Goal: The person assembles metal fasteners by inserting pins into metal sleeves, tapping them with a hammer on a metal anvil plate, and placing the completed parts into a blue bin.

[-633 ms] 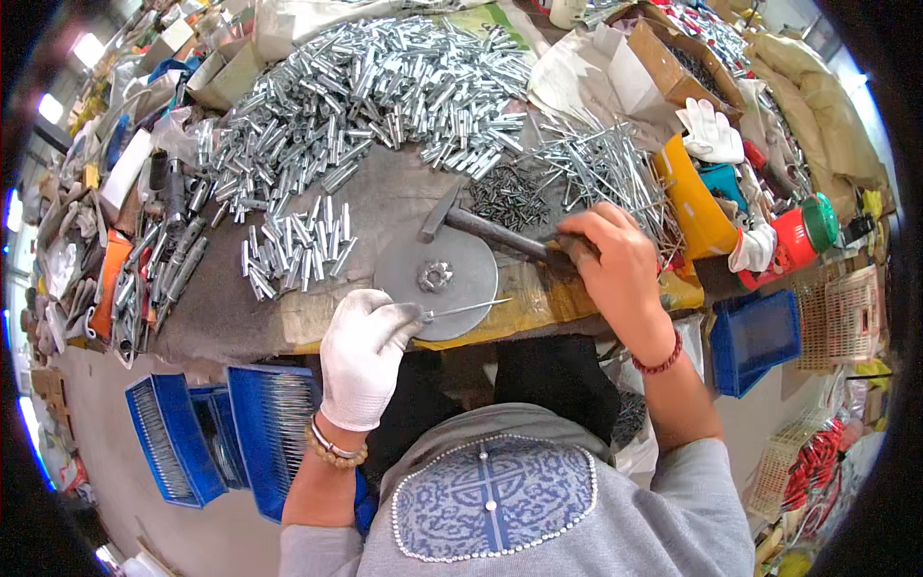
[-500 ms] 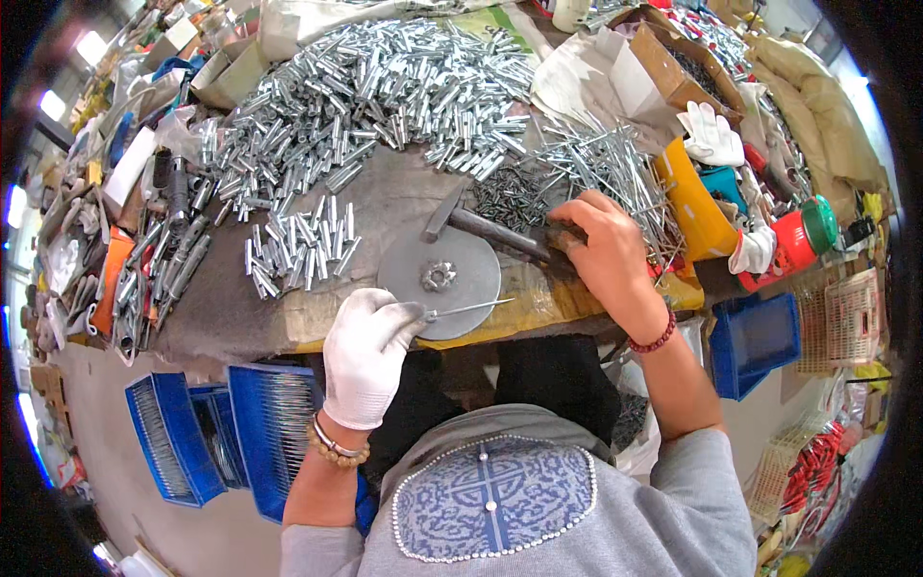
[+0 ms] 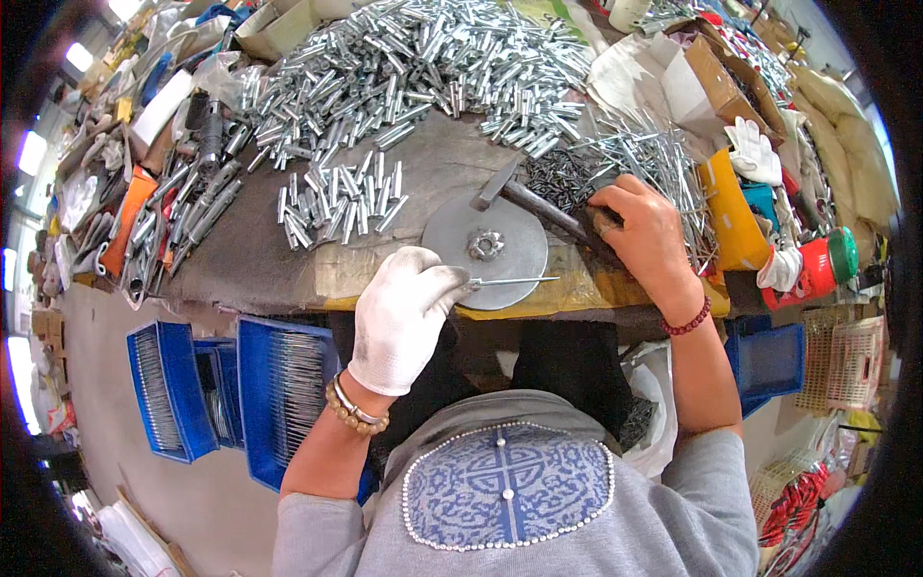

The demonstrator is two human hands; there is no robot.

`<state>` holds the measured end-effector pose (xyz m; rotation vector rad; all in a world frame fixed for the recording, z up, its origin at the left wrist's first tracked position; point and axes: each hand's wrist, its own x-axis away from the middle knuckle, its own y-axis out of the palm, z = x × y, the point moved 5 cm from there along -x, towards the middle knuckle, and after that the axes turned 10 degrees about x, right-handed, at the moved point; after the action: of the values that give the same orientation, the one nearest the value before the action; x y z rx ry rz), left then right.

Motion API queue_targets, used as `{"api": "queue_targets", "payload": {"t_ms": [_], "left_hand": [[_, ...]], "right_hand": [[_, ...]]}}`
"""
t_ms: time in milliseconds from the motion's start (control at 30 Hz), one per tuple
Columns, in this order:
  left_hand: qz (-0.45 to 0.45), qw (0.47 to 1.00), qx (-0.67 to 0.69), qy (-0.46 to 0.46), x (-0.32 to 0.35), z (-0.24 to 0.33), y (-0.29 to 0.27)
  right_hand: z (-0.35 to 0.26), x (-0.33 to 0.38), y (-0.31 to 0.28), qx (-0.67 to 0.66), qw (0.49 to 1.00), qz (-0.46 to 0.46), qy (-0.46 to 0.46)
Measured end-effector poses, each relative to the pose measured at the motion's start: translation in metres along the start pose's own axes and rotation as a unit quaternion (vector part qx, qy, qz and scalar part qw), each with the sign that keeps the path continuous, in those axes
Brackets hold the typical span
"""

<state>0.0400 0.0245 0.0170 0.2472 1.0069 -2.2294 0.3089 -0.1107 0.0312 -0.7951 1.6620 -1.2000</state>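
Table (image 3: 231, 264): sits higher and further right in view than half a second ago; against the disc (image 3: 452, 236), little has moved.
Bins (image 3: 254, 404): at the person's left, thin pieces already in rows.
Left hand (image 3: 409, 313): gloved, back upward, grip closed on a rod (image 3: 519, 281) that points right over the disc's near part.
Right hand (image 3: 644, 226): bare, fingers curled down beside the hammer (image 3: 553, 209) handle, at the dark pins (image 3: 558, 183); cannot tell whether it grips any.
Batch (image 3: 346, 197): some tubes set apart.
Heap (image 3: 385, 96): many more tubes, loose; work looks partway, much left.
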Motion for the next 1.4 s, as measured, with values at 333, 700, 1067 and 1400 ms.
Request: {"api": "queue_targets", "payload": {"t_ms": [333,700,1067,1400], "left_hand": [[-0.007,1.0,-0.007,-0.001,0.001,0.0,-0.003],[-0.021,1.0,0.004,-0.011,-0.001,0.001,-0.003],[-0.019,1.0,-0.014,0.006,-0.002,-0.003,-0.001],[-0.006,1.0,-0.017,0.005,-0.001,-0.001,-0.002]], "right_hand": [[-0.011,-0.003,-0.015,-0.166,0.986,-0.012,0.028],[-0.121,0.001,0.001,-0.351,0.925,-0.067,-0.127],[-0.142,0.001,-0.01,-0.19,0.958,-0.048,-0.211],[-0.132,-0.005,-0.002,-0.23,0.956,-0.052,-0.176]]}}
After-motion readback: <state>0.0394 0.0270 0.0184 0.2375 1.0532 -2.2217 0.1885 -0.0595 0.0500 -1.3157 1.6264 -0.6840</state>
